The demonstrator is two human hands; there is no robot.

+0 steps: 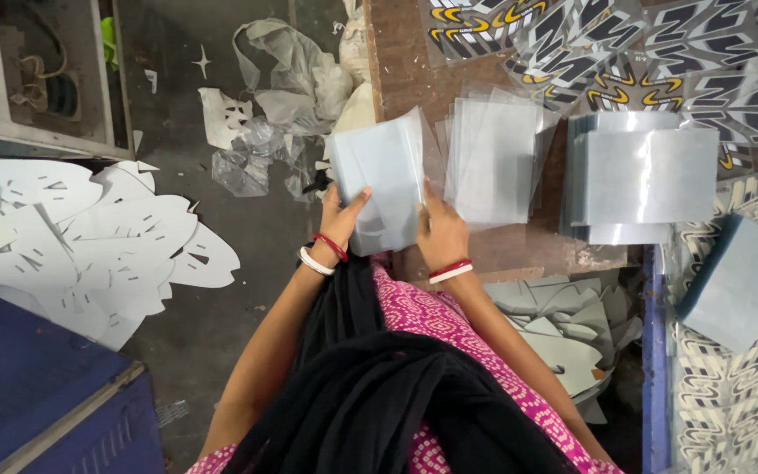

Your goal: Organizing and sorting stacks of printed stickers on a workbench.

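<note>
both hands, left hand (341,219) and right hand (440,230), have fingers pinching a clear sheet stack (382,175) at the table (405,79) edge, 12 o'clock from her lap; slippery, reckon it could fan out.

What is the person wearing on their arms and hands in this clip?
Both forearms are bare, with no sleeves showing. The left hand has a thin red bangle and a white bangle at the wrist. The right hand has a red and a white bangle too. No rings or gloves can be made out.
</note>
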